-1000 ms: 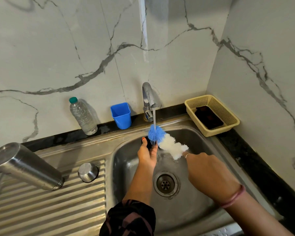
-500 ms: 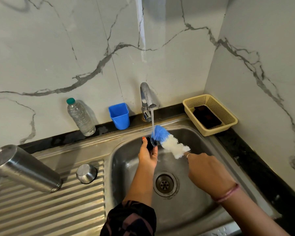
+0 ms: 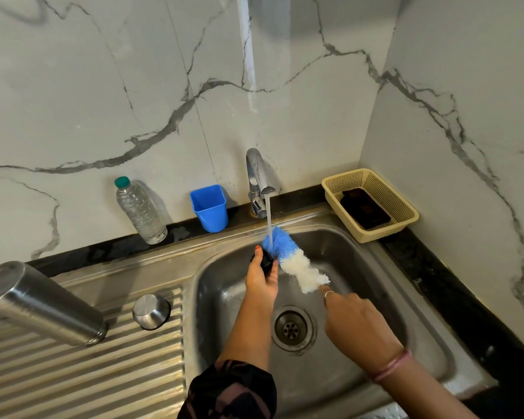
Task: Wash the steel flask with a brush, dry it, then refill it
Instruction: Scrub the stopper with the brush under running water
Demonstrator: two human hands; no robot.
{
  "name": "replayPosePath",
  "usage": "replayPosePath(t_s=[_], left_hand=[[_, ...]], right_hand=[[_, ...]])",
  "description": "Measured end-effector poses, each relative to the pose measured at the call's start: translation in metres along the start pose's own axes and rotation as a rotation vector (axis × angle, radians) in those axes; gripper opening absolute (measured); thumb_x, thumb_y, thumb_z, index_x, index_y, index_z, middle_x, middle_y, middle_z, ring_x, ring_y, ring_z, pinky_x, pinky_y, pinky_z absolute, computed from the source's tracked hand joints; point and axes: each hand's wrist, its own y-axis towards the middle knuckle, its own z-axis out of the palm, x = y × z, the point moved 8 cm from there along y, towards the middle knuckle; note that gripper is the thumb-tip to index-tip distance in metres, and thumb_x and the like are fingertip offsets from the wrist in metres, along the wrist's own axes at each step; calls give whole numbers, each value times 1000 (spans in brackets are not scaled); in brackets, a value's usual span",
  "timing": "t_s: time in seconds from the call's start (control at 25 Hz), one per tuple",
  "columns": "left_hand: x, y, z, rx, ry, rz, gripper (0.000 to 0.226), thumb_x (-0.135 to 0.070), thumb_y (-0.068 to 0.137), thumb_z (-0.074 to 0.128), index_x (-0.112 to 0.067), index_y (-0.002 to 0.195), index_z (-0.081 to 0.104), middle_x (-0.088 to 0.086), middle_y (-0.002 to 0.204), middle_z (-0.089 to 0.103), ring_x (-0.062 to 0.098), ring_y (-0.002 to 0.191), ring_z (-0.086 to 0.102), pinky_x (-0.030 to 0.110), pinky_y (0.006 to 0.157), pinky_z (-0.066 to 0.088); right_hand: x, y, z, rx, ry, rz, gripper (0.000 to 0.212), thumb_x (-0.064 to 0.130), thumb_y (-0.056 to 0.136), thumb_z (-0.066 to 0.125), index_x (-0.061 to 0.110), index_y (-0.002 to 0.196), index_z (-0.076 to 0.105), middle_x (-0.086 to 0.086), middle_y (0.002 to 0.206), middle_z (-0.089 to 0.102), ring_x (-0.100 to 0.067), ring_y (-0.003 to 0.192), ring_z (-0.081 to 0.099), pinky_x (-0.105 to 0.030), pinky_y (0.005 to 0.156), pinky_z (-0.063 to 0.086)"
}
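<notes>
Steel flask lay at lower left on the drainboard, long axis slanting toward the sink; my left hand, nearer it, gripped a small black part, my right hand the bottle brush under running water.

- Bright, even light falls from above and slightly behind the camera; colours read clearly.
- A vertical glare streak runs down the marble wall.
- Highlights gleam on the steel flask and the sink rim.
- Soft shadows sit behind the plastic bottle.
- Wide-angle bending stretches the edges.
- Focus is sharp overall.
</notes>
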Motion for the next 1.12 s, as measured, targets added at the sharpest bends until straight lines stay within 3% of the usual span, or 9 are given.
replayPosePath(t_s=[0.2, 0.4, 0.52, 0.64, 0.8, 0.88, 1.0, 1.04, 1.12], left_hand=[[8, -3, -2, 6, -25, -26, 42, -18, 89, 70, -2, 126, 57, 16, 112, 65, 27, 108, 64, 41, 101, 51], [1, -4, -1, -7, 0, -11, 41, -21, 93, 66, -3, 128, 56, 13, 103, 66, 24, 92, 66, 33, 81, 58], [8, -6, -1, -36, 66, -30, 44, -17, 89, 70, -2, 127, 55, 15, 107, 63, 26, 102, 62, 34, 82, 57], [11, -6, -4, -68, 109, -41, 50, -18, 84, 76, -3, 128, 56, 17, 120, 62, 26, 105, 62, 32, 69, 57], [2, 0, -14, -132, 173, -13, 56, -25, 81, 79, -3, 126, 55, 13, 104, 61, 23, 92, 61, 30, 77, 54], [3, -1, -10, -121, 181, -15, 57, -25, 80, 79, -2, 125, 54, 15, 105, 61, 23, 88, 61, 30, 76, 54], [6, -8, 0, -88, 170, 0, 57, -20, 78, 81, -3, 124, 53, 18, 115, 61, 27, 92, 63, 32, 61, 56], [7, -10, 3, -71, 163, 2, 57, -19, 78, 81, -3, 125, 52, 19, 116, 62, 29, 94, 65, 35, 60, 58], [7, -11, 8, -17, 139, 12, 51, -14, 82, 76, -3, 127, 53, 20, 119, 63, 33, 96, 66, 45, 71, 59]], right_hand=[[-1, 11, 1, 13, 14, -5, 49, 4, 91, 33, 13, 138, 42, 6, 64, 42, -11, 55, 43, -23, 52, 41], [-6, -12, 1, -14, -39, -18, 55, 7, 96, 32, 14, 150, 22, 8, 64, 37, -8, 57, 48, -20, 55, 41], [-6, 3, 1, -4, -29, -1, 51, 5, 94, 33, 11, 145, 33, 7, 63, 38, -10, 59, 48, -22, 53, 41], [0, 9, 1, 11, -50, -2, 48, 4, 93, 34, 11, 140, 40, 6, 63, 38, -14, 64, 51, -27, 57, 46], [-3, -15, -1, -2, -101, -5, 53, 6, 96, 33, 14, 148, 26, 7, 62, 35, -11, 62, 46, -25, 59, 46], [0, -20, -3, -27, -159, -8, 54, 7, 98, 32, 12, 150, 20, 7, 63, 37, -10, 60, 47, -23, 59, 45], [6, -1, -9, -38, -184, 17, 43, 9, 99, 34, 8, 141, 37, 1, 81, 59, -16, 74, 62, -25, 58, 47], [8, 7, -10, -27, -193, 26, 39, 10, 99, 36, 8, 137, 42, -2, 87, 63, -18, 78, 64, -25, 58, 47], [11, 16, -14, -2, -176, 25, 36, 12, 99, 37, 9, 133, 47, 0, 81, 57, -16, 73, 59, -22, 54, 42]])
